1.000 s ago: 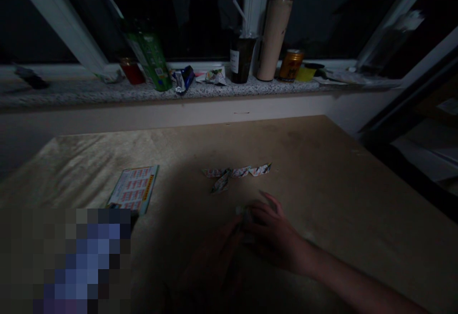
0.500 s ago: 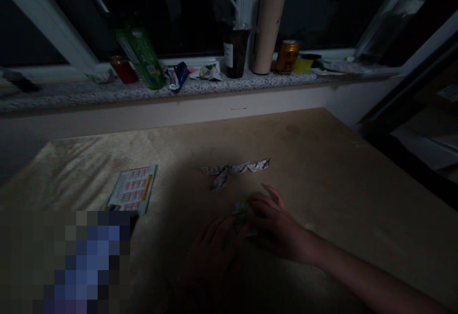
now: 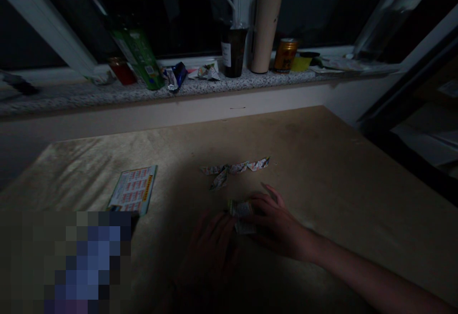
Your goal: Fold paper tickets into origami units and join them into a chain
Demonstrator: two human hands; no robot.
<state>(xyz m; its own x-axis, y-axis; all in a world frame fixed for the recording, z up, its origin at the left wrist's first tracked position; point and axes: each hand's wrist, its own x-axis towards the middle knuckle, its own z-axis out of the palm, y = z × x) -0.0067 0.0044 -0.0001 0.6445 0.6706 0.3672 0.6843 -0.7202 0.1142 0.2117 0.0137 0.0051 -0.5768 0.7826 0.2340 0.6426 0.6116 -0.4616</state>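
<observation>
Between my two hands is a small piece of printed paper [image 3: 244, 210], pale with fine lettering and a greenish left edge. My right hand [image 3: 277, 223] has its fingers closed on the paper's right side, with the thumb side hidden under the hand. In deep shadow, my left hand [image 3: 212, 242] has bent fingertips pressed on the left edge of the same paper. Just beyond lie several small folded paper pieces [image 3: 238, 167], printed in red and green, in a row with one pointing toward me.
A printed booklet [image 3: 132, 189] lies left on the table [image 3: 304, 151], near a pixelated area. Along the granite windowsill [image 3: 200, 84] stand a green bottle [image 3: 141, 58], a dark drink cup [image 3: 234, 51], a tall tube [image 3: 266, 27], an orange can [image 3: 286, 55] and crumpled wrappers [image 3: 175, 76].
My left hand has shifted slightly left, and more of the paper's printed face shows between my hands. My right hand stays nearly in place. The folded pieces have not moved.
</observation>
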